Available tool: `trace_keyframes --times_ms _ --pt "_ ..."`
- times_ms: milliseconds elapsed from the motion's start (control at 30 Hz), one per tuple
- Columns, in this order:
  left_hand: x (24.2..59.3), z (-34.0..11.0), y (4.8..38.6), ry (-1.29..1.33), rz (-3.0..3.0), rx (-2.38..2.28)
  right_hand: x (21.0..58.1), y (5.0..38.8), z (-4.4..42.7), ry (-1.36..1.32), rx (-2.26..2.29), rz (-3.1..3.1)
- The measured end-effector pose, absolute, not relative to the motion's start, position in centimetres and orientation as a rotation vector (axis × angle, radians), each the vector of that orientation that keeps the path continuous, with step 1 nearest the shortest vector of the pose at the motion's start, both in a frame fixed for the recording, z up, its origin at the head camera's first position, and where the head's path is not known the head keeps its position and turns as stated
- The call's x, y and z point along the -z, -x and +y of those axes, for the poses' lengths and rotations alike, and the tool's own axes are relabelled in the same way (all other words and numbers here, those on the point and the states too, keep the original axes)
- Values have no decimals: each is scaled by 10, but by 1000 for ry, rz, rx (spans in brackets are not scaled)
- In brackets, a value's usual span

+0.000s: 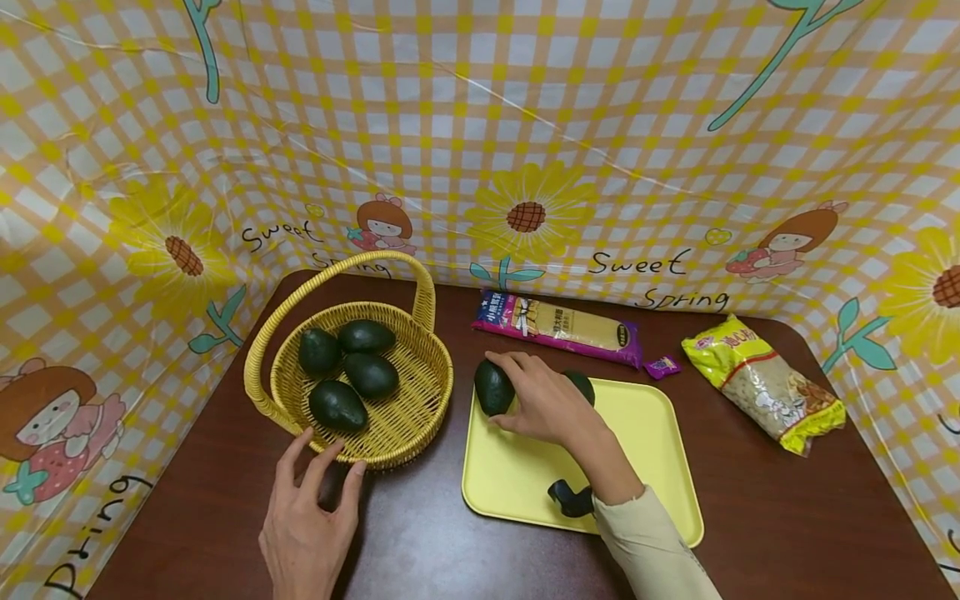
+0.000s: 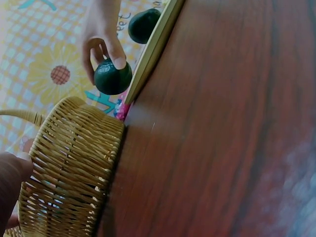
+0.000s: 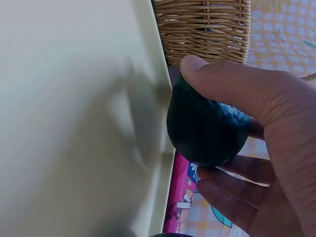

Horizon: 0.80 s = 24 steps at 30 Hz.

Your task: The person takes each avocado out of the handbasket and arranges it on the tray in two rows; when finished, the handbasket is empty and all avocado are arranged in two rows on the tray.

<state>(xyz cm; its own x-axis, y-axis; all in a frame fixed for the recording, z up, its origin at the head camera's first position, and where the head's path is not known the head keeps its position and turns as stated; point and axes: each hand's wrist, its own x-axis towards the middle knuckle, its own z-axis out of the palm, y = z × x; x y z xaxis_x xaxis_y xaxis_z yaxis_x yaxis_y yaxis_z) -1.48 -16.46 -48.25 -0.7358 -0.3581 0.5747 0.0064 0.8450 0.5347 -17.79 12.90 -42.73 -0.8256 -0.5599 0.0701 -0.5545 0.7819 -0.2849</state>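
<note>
At the far-left corner of the yellow tray [image 1: 652, 450], I've got an avocado [image 1: 492, 389] in the R hand [image 1: 543, 404], thumb on the near side, fingers on the far side, gap only as wide as the fruit. It sits at the fingertips, left of the palm; can't tell from my feeds if it clears the rim. 2nd avocado [image 1: 580, 387] is on the tray, partly hidden behind that hand. L hand [image 1: 307, 508] is at the near rim of the wicker basket [image 1: 442, 408], fingers spread, relaxed, touching it. Basket holds 4 more avocados [image 1: 371, 377]. Beyond the tray: spaghetti pack [image 1: 558, 327], w/ small purple packet [image 1: 663, 367] by its R end. Yellow-ended bag [image 1: 765, 383] lies off to the R.
</note>
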Motion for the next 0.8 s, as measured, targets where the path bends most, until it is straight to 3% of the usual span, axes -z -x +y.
trace_keyframes --times_ms 800 --pt "483 -165 15 -266 -2320 693 437 177 132 949 423 2953"
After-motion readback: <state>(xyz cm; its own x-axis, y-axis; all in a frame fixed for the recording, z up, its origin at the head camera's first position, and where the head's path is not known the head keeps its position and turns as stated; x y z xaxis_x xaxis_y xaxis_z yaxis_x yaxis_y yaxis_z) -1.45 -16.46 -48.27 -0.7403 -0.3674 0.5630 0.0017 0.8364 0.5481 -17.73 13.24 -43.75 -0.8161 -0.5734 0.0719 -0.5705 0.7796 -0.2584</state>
